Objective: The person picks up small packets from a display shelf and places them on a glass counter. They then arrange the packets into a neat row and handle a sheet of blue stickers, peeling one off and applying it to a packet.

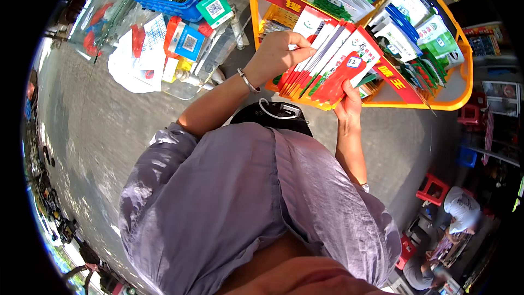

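Observation:
A fanned stack of red and white seed packets (pixel 339 71) stands over the near edge of a yellow plastic rack (pixel 438 105). My right hand (pixel 352 96) grips the stack at its lower right corner, the thumb on the front packet, which shows red carrots and a small price sticker. At the stack's upper left, my left hand (pixel 284 55) pinches the top edge of the packets between thumb and fingers; a metal bangle (pixel 248 80) is on that wrist. Other seed packets, green and white ones (pixel 440 35) among them, fill the rack behind and to the right.
A blue plastic basket (pixel 180 8) of packets stands at the upper left. Beside it are printed code cards (pixel 189 43), white plastic bags (pixel 127 65) and a glass-topped surface. Red stools (pixel 432 189) and two seated people are at the lower right.

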Tool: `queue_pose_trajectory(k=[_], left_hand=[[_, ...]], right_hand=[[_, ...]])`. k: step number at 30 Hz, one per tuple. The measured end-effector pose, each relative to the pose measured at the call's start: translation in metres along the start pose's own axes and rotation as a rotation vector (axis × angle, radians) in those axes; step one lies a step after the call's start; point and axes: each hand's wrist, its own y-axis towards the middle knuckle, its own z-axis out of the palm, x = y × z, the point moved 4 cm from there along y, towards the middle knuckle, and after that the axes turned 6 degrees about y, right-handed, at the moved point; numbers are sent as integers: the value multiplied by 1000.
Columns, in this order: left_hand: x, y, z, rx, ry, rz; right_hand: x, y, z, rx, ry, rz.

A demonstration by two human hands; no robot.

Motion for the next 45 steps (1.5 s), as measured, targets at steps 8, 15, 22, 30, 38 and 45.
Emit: queue_pose_trajectory(k=[8, 15, 22, 30, 38, 45], left_hand=[[46, -67, -48, -351, -197, -370], [71, -185, -114, -540, -418, -395], [94, -287, -222, -829, -150, -209], [138, -410, -362, -921, -59, -302], [200, -450, -435, -755, -225, -467], [289, -433, -509, -822, -327, -570]], right_hand=[[-76, 41, 18, 185, -43, 357], [-191, 31, 80, 330, 117, 821], [-327, -9, 151, 434, 297, 1142], [-493, -60, 233, 497, 404, 1206], [-578, -62, 286, 461, 76, 1082], [-635, -16, 322, 379, -57, 895]])
